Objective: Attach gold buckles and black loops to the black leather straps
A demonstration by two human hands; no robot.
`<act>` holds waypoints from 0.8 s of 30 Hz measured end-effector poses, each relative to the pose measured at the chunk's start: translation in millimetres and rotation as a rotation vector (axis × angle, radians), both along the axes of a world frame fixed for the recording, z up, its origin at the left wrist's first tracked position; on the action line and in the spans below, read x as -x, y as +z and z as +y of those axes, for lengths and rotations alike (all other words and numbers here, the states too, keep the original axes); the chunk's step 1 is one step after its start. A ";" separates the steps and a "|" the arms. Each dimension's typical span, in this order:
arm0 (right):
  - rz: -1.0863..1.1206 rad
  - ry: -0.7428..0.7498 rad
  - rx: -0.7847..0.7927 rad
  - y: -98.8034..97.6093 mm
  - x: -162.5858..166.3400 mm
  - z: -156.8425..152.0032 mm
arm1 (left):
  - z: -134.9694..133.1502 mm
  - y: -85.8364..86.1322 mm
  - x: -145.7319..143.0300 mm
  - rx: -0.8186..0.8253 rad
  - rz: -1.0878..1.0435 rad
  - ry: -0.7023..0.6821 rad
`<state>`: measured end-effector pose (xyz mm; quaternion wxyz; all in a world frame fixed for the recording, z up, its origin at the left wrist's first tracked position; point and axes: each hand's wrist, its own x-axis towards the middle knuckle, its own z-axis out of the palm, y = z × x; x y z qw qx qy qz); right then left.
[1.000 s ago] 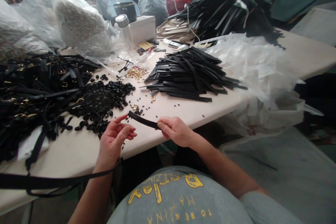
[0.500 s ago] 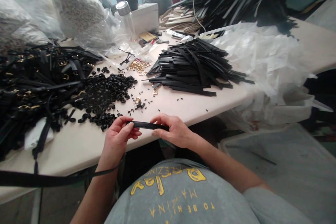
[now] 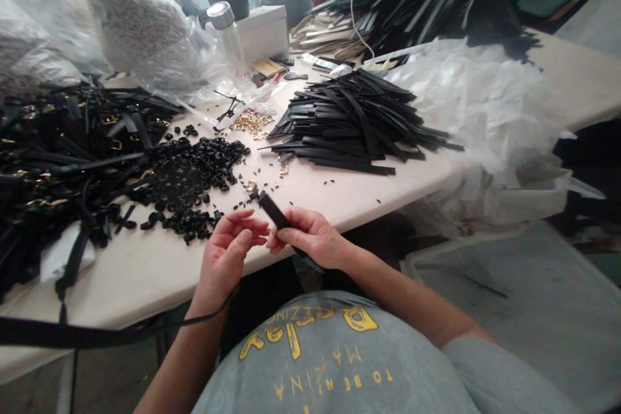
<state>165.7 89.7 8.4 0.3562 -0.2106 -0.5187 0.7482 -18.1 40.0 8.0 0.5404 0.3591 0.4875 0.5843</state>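
Note:
My right hand point(image 3: 310, 236) is closed around a black strap point(image 3: 273, 209), thumb on top. The strap slants, its squared end pointing up and away over the table edge, and its other end hangs below my palm. My left hand point(image 3: 233, 244) is just left of it, fingers half curled and apart, with nothing visible in them. Beyond my hands are a heap of small black loops point(image 3: 194, 168), a few gold buckles point(image 3: 251, 186) and a larger cluster of gold buckles point(image 3: 252, 121). A pile of flat black straps point(image 3: 349, 119) lies further right.
Buckled black straps point(image 3: 63, 162) are heaped at the left. Behind stand a filled plastic bag point(image 3: 130, 13), a glass bottle point(image 3: 233, 39) and a white box point(image 3: 262, 32). White plastic sheeting point(image 3: 475, 103) spills over the table's right edge. A dark band point(image 3: 97, 336) crosses the lower left.
The strap has turned from level to slanting, its free end swinging up and away. My left hand has let go of that end, while my right hand keeps its grip.

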 end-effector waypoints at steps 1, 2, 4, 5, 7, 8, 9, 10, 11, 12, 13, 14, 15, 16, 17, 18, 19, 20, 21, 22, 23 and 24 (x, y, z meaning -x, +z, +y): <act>0.103 -0.042 0.051 1.8 1.5 0.9 | 1.1 0.3 -0.8 -0.001 0.038 -0.045; 0.185 -0.097 0.088 3.3 3.1 2.0 | 2.0 1.1 -2.1 0.013 0.075 -0.108; 0.288 -0.216 0.155 5.2 6.3 4.3 | 2.7 4.0 -6.3 0.080 0.123 -0.275; 0.318 -0.267 0.193 5.2 7.6 5.5 | 2.5 5.8 -9.2 0.122 0.135 -0.361; 0.345 -0.339 0.256 3.0 9.0 8.5 | 1.4 8.9 -14.9 0.196 0.159 -0.484; 0.348 -0.363 0.276 0.8 8.7 10.7 | 0.8 9.9 -17.1 0.222 0.173 -0.509; 0.339 -0.382 0.286 -2.0 7.2 13.7 | 0.3 10.5 -18.3 0.244 0.186 -0.515; 0.314 -0.401 0.279 -5.0 4.3 17.6 | 0.0 10.8 -18.4 0.263 0.196 -0.507; 0.274 -0.437 0.249 -8.1 -0.1 22.5 | 0.1 10.7 -17.5 0.280 0.202 -0.489; 0.218 -0.506 0.190 -10.6 -6.3 28.1 | 0.4 10.5 -15.6 0.296 0.207 -0.471; 0.147 -0.604 0.100 -12.1 -13.9 33.9 | 0.9 10.1 -13.0 0.307 0.211 -0.454; 0.063 -0.732 -0.019 -12.5 -22.6 39.2 | 1.5 9.7 -10.1 0.314 0.213 -0.442; -0.031 -0.866 -0.167 -11.5 -31.8 43.3 | 2.1 9.1 -7.1 0.316 0.212 -0.433; -0.141 -0.957 -0.327 -9.4 -40.6 45.6 | 2.6 8.4 -4.5 0.314 0.208 -0.426; -0.253 -0.975 -0.486 -6.3 -48.2 45.7 | 3.0 7.6 -2.2 0.313 0.199 -0.421; -0.357 -0.908 -0.638 -3.1 -54.0 43.7 | 3.3 6.8 -0.5 0.314 0.187 -0.422; -0.441 -0.774 -0.771 -0.2 -57.5 39.8 | 3.5 6.0 0.7 0.318 0.174 -0.423; -0.499 -0.607 -0.874 1.8 -58.6 34.7 | 3.6 5.4 1.4 0.324 0.159 -0.426; -0.534 -0.450 -0.942 2.4 -57.7 29.1 | 3.6 5.0 1.8 0.329 0.141 -0.428; -0.552 -0.328 -0.974 1.6 -55.2 23.7 | 3.6 5.0 1.8 0.337 0.119 -0.430; -0.558 -0.249 -0.976 -0.4 -51.8 19.0 | 3.4 5.4 1.6 0.350 0.094 -0.429; -0.557 -0.211 -0.958 -3.0 -48.1 15.5 | 3.1 6.1 1.2 0.365 0.067 -0.426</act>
